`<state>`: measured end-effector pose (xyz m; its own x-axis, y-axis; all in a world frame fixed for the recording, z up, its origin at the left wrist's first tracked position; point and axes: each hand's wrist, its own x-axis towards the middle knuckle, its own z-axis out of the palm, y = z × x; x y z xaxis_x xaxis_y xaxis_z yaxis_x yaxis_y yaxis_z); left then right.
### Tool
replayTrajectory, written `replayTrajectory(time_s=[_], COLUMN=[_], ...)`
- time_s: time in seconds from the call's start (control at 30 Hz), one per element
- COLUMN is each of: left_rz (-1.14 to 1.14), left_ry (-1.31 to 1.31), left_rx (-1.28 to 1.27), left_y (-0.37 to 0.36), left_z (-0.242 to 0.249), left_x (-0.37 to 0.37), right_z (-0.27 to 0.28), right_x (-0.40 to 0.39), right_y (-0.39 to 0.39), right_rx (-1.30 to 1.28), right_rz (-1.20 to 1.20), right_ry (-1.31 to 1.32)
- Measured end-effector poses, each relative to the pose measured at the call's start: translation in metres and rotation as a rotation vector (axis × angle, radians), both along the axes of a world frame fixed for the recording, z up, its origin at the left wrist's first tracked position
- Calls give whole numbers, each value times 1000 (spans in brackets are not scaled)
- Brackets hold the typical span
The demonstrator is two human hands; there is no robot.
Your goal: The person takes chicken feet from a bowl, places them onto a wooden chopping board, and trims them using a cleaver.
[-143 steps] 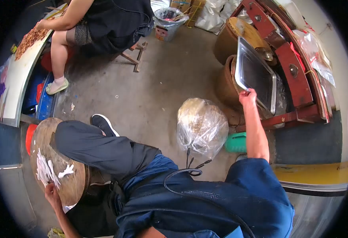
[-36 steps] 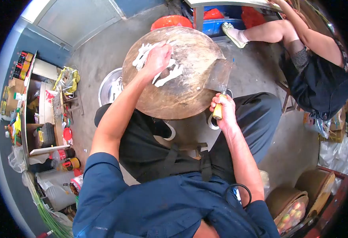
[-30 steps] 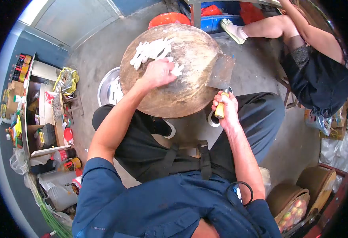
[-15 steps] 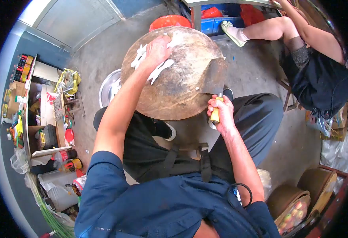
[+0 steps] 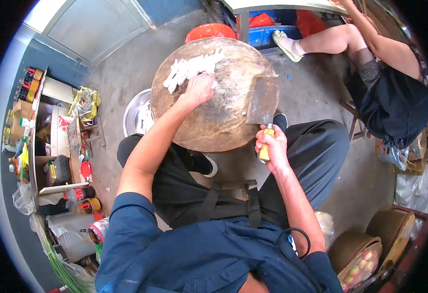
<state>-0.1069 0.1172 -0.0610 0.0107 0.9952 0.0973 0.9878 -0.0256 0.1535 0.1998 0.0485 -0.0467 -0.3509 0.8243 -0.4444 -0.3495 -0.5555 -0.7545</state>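
Note:
A round wooden chopping block [image 5: 224, 122] stands between my knees. On its far left part lies a heap of white, forked pieces [image 5: 187, 68] that look like chicken feet. My left hand [image 5: 199, 90] is at the near edge of the heap, fingers bunched on some of these pieces; its fingertips are partly hidden. Wrapped round the yellow handle of a cleaver is my right hand [image 5: 272, 145], just off the block's near right edge. The cleaver's broad blade [image 5: 263, 100] rests flat on the right side of the block.
A metal basin [image 5: 132, 115] sits on the floor to the left of the block, and a red tub [image 5: 209, 32] behind it. At the right, a seated person [image 5: 380, 93] is beside a table [image 5: 287, 6]. Cluttered shelves [image 5: 53, 146] line the left wall.
My left hand has come back towards me, from on top of the white pieces to their near edge. The pieces now lie gathered closer together. The cleaver stays on the block.

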Motion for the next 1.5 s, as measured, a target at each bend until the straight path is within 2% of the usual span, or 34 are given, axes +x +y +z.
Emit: replayTrajectory(time_s=[0.07,0.13,0.23,0.27,0.33,0.37,0.53,0.6,0.63,0.67,0.77,0.87,0.93,0.97,1.03,1.27,1.33,1.5], left_rz=[-4,-6,95,104,127,214,206,339,260,266,335,219,128,129,64,85,85,115], left_ry=[-27,-56,-511,-511,-668,-754,-708,-881,-763,-767,-907,-914,-674,-683,-536,-457,-449,-505], left_rx=[25,46,265,267,170,119,-9,-151,-99,-97,-162,-97,-24,-22,30,-10,-31,-48], left_y=[-8,-15,-25,-33,-54,-69,-115,-129,-131,-134,-136,-132,-130,-128,-125,-124,-123,-124], left_z=[6,28,53,56,66,69,24,18,10,6,10,15,5,2,0,9,14,23], left_x=[-1,2,-4,-9,-9,-1,-4,0,-2,-2,13,24,28,27,26,36,36,42], right_z=[-6,-6,-9,-9,-8,-8,-16,-14,-10,-8,-13,-11,-8,-5,3,22,19,30], right_x=[3,5,2,1,-2,-5,-16,-20,-21,-22,-18,-12,-12,-13,-18,-51,-59,-60], right_y=[-5,-9,-13,-13,-12,-11,-6,-8,-9,-9,-7,-9,-9,-9,-9,1,5,8], right_rx=[129,152,187,175,161,143,99,92,60,28,37,124,178,252,324,481,530,453], right_rz=[77,102,179,186,201,180,127,123,114,105,127,161,187,185,187,322,448,419], right_ry=[-7,-34,-76,-104,-138,-138,-96,-84,-68,-53,-73,-146,-203,-228,-256,-519,-591,-570])
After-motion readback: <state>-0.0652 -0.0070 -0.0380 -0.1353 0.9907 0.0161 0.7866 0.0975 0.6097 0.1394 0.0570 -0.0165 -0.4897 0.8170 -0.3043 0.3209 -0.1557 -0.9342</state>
